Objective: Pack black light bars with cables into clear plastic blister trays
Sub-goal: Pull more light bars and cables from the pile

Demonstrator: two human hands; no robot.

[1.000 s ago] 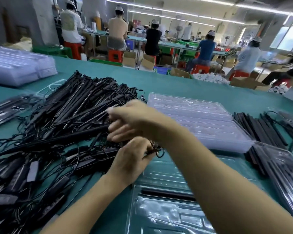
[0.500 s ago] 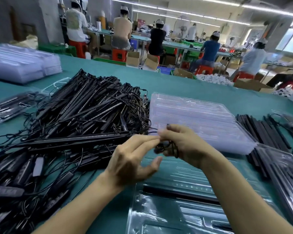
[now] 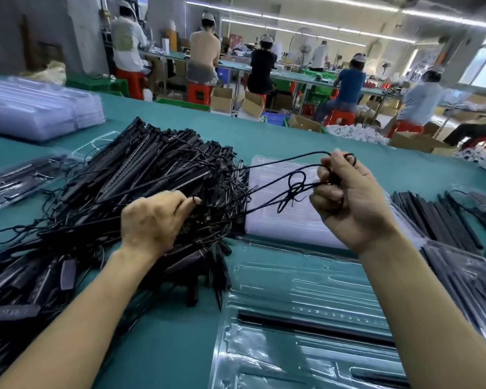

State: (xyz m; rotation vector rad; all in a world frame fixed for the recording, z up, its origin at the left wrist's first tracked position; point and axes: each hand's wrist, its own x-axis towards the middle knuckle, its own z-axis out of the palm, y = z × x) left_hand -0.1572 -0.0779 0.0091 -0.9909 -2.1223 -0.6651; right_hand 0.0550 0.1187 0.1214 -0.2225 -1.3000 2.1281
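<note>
My right hand is clenched round a gathered bunch of thin black cable. Its loops are caught between my fingers and thumb, and two strands run taut from it to the left with a loose knot partway along. My left hand is curled down into the tangled heap of black light bars and grips among them; which bar this cable belongs to I cannot tell. To do this well, I judge I should pin the heap firmly with the left while drawing the cable up and away with the right. Going slowly should let the knot shake open rather than tighten, and stop neighbouring cables dragging along. Once the strand runs free I would coil it small in my right palm. The clear plastic blister tray lies open on the green table just below my hands, with one long black bar seated in a slot and other slots empty. A stack of clear empty trays sits beyond it, beside the heap.
</note>
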